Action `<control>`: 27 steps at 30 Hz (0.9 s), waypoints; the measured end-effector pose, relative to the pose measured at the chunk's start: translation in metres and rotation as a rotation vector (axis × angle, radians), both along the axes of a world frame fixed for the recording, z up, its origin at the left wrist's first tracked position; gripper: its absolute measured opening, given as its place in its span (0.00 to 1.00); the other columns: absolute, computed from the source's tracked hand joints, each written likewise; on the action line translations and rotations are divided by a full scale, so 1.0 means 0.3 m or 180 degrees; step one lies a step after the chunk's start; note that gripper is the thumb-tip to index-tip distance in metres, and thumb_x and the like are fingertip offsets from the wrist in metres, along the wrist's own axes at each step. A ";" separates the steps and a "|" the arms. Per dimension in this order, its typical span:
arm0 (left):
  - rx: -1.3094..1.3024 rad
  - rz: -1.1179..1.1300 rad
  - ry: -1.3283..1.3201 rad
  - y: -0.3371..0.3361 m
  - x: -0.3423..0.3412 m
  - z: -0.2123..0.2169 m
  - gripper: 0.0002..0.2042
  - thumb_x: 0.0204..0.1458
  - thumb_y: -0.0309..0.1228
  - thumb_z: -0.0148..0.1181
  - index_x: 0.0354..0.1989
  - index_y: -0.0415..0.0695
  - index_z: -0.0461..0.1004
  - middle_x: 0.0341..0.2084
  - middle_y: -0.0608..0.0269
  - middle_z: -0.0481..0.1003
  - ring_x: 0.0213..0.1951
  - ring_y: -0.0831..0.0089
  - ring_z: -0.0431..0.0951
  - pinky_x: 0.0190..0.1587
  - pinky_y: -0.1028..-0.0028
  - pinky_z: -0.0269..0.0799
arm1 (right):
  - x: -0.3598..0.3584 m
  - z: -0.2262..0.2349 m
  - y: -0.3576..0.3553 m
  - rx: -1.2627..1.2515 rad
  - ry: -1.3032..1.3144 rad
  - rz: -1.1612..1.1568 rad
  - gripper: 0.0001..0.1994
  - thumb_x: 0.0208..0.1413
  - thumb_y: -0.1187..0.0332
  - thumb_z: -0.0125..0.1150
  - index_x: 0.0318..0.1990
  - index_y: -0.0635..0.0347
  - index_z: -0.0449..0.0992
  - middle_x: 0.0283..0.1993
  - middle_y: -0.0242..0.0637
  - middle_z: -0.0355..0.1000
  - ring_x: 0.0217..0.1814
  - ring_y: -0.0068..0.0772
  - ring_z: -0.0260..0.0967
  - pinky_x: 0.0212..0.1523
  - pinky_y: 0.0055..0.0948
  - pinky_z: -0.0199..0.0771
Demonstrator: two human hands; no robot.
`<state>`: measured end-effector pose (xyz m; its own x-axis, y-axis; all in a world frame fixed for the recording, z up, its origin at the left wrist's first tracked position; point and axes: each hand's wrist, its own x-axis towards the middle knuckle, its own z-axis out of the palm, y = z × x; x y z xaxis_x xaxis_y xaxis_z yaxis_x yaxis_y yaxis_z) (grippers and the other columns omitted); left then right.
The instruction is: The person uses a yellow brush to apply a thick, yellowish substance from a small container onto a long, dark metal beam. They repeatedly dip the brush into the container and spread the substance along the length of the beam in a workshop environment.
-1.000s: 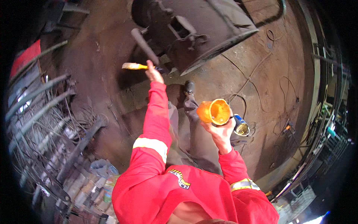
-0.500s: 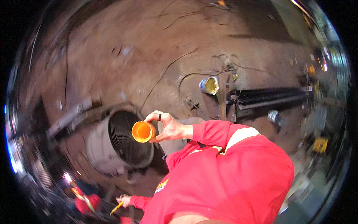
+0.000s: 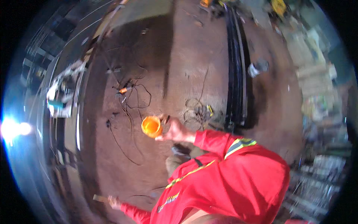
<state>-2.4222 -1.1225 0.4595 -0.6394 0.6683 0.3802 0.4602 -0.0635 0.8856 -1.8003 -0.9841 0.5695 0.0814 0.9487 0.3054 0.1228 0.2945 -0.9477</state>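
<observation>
My right hand [image 3: 174,130] is closed around the side of an orange cup [image 3: 151,127], which is held out in front of my body. The cup's open top faces up, and its inside is orange too. A dark ring or band shows on a finger of that hand. Low on the left, my left hand [image 3: 115,202] grips a short, yellowish, stick-like tool [image 3: 100,198] that points away to the left. It is too small and blurred to tell its kind. Both arms wear red sleeves.
Cables [image 3: 130,112] lie tangled on the brown floor, with an orange-bodied tool [image 3: 123,90] among them. Long dark beams [image 3: 235,67] run along the floor ahead on the right. A silvery container [image 3: 254,70] stands beyond them. Bright light [image 3: 15,128] glares at far left.
My view has swung to the right; the large cylinder and the paint bucket have left the picture. Both hands keep hold of the cup and the stick-like tool.
</observation>
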 end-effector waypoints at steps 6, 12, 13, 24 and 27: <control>-0.1293 -0.1615 0.0513 1.600 0.830 -0.038 0.13 0.51 0.37 0.66 0.33 0.37 0.80 0.20 0.68 0.75 0.22 0.79 0.69 0.25 0.76 0.65 | 0.261 -0.108 0.383 -0.0411 0.0043 -0.1450 0.30 0.31 0.62 0.81 0.45 0.59 0.74 0.45 0.31 0.74 0.46 0.22 0.67 0.47 0.25 0.61; -0.1427 -0.3538 -0.0161 2.388 1.827 -0.005 0.15 0.54 0.39 0.65 0.21 0.44 0.72 0.14 0.77 0.65 0.16 0.87 0.60 0.19 0.82 0.51 | 0.727 -0.300 0.715 -0.0134 0.0251 -0.2787 0.32 0.33 0.61 0.81 0.47 0.61 0.72 0.42 0.37 0.76 0.46 0.32 0.72 0.44 0.30 0.69; -0.1472 -0.3600 -0.0013 2.497 1.937 -0.038 0.14 0.54 0.39 0.65 0.23 0.44 0.73 0.15 0.77 0.65 0.17 0.87 0.61 0.19 0.82 0.51 | 0.782 -0.328 0.813 0.0189 -0.0054 -0.2983 0.32 0.33 0.61 0.80 0.47 0.61 0.72 0.42 0.38 0.75 0.46 0.33 0.72 0.44 0.30 0.69; -0.2253 -0.4013 -0.0903 3.402 3.110 -0.304 0.07 0.57 0.35 0.58 0.33 0.53 0.65 0.10 0.73 0.62 0.08 0.81 0.57 0.08 0.78 0.51 | 1.828 -0.158 1.557 -0.0848 0.0687 -0.4412 0.32 0.29 0.61 0.81 0.46 0.61 0.75 0.45 0.35 0.75 0.47 0.28 0.70 0.47 0.29 0.66; -0.2535 -0.4568 -0.0912 3.775 3.658 -0.391 0.06 0.57 0.32 0.59 0.34 0.51 0.67 0.16 0.73 0.66 0.14 0.80 0.65 0.13 0.79 0.59 | 2.182 -0.254 1.773 -0.0784 0.0585 -0.4969 0.32 0.29 0.62 0.81 0.46 0.61 0.75 0.43 0.37 0.76 0.45 0.29 0.70 0.48 0.29 0.66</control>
